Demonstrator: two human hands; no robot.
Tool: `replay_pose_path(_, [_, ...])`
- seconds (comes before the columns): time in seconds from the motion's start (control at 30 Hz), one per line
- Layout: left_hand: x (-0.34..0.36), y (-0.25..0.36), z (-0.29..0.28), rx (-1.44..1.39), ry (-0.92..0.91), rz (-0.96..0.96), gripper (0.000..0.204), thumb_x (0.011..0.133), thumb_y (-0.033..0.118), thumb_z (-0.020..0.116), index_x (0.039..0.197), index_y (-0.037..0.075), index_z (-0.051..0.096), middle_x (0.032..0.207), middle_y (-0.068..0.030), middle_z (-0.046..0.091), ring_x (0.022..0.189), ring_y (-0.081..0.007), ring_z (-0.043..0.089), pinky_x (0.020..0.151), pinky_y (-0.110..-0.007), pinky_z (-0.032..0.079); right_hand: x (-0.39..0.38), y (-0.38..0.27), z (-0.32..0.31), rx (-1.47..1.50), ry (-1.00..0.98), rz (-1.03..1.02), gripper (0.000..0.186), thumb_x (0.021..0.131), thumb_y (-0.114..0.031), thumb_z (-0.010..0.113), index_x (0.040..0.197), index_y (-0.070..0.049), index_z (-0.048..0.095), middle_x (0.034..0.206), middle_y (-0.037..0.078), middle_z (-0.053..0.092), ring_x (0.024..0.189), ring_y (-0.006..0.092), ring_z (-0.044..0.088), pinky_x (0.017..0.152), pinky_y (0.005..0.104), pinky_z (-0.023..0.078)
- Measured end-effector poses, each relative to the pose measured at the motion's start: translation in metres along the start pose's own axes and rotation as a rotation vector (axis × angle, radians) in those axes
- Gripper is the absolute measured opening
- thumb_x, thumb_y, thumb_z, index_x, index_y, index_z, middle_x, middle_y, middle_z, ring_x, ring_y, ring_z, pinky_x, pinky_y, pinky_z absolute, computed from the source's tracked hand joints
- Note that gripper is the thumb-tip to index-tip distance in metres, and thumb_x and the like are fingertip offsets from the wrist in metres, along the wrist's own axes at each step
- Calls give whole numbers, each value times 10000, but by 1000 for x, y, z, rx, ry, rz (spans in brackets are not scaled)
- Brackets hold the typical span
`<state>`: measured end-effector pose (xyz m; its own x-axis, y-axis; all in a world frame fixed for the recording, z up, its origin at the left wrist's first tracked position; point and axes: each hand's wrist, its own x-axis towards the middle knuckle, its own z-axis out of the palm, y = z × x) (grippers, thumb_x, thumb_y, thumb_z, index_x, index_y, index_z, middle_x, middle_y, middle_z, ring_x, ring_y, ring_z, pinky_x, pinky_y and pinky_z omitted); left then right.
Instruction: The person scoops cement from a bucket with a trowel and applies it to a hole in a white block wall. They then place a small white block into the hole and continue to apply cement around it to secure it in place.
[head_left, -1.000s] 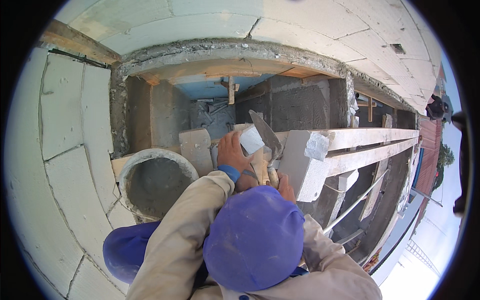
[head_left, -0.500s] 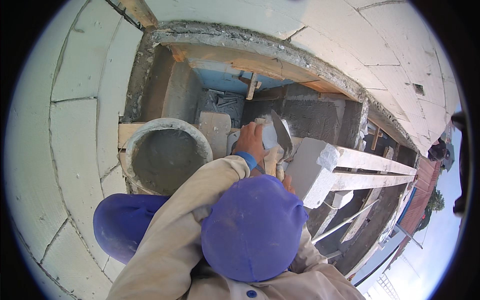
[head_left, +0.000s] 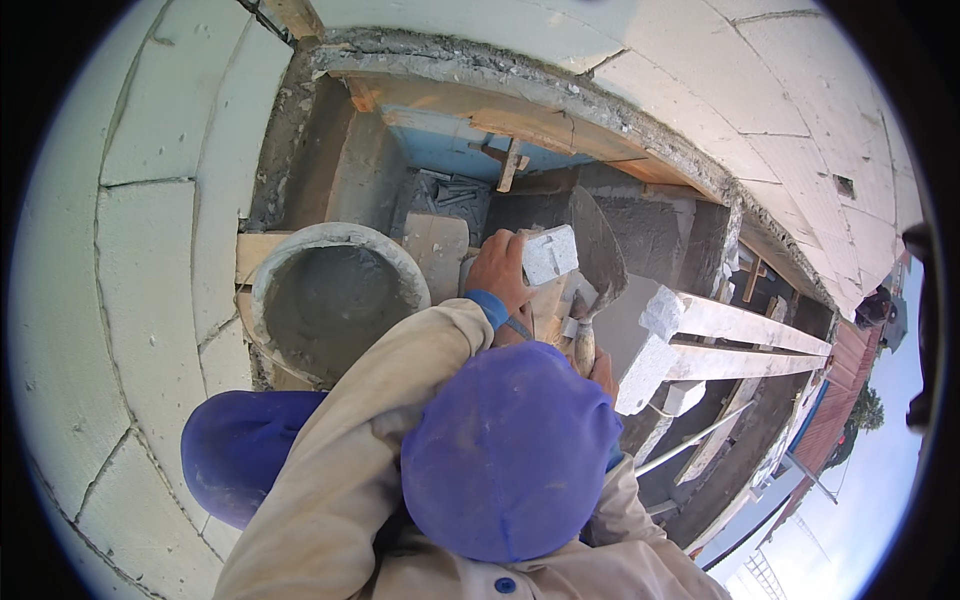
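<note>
A small pale block piece with a speckled face is held in my left hand, its fingers wrapped round the left end. My right hand grips the wooden handle of a trowel. The grey, mortar-smeared blade points away from me, just right of the block piece and apart from it. My knee in purple cloth hides part of the right hand and forearm. Left of my left forearm stands a round bucket with wet grey mortar in it.
A larger pale block lies right of the trowel, beside wooden beams. Ahead is a deep, mortar-lined pit with rubble at its bottom. Pale block walls curve round the left and top. Another person is far right.
My left hand has tipped the block piece so its speckled face shows. The trowel has moved right, away from the block piece, and its blade now shows its broad side.
</note>
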<state>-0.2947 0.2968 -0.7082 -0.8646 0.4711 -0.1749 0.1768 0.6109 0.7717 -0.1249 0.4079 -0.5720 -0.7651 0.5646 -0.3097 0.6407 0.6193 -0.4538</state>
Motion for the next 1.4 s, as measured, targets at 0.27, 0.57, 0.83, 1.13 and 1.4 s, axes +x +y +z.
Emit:
replay_pose_path(0.27, [4,5,5,-15,-34,-38,815,613,186,900,1308,69,491,1209,-129,493,1184,-340,536,942,-422,526,19,-9,13,-131,-178,32,406,966,-331,673,1137,8,530,831,238,680,710,418,690,610,479,531])
replay_pose_path(0.57, [2,4,7,-12,-64,-65,815,637,185,899,1327,68,481,1234,-134,486,1203,-347,539,945,-431,530,9,9,15,121,-106,-174,408,973,-327,651,1080,-7,422,816,315,663,756,495,669,627,542,521])
replay_pose_path(0.83, [5,4,2,-53,-94,-103,835,656,192,893,1362,77,463,1311,-127,486,1255,-351,524,995,-437,509,9,51,34,27,-232,50,392,960,-350,655,1016,8,505,773,297,636,738,512,644,622,565,488])
replay_pose_path(1.13, [31,11,-19,-347,94,-4,908,669,210,893,1416,21,414,1392,-210,473,1306,-360,509,1084,-434,459,17,23,17,40,-42,177,420,941,-415,683,984,-7,590,851,263,673,768,450,685,650,519,509])
replay_pose_path(1.4, [150,77,-167,-1064,302,203,1018,705,248,955,1494,67,337,1311,-113,518,1190,-215,571,995,-358,524,62,5,15,265,-167,17,529,956,-480,656,1194,-9,603,872,193,710,823,337,707,730,409,522])
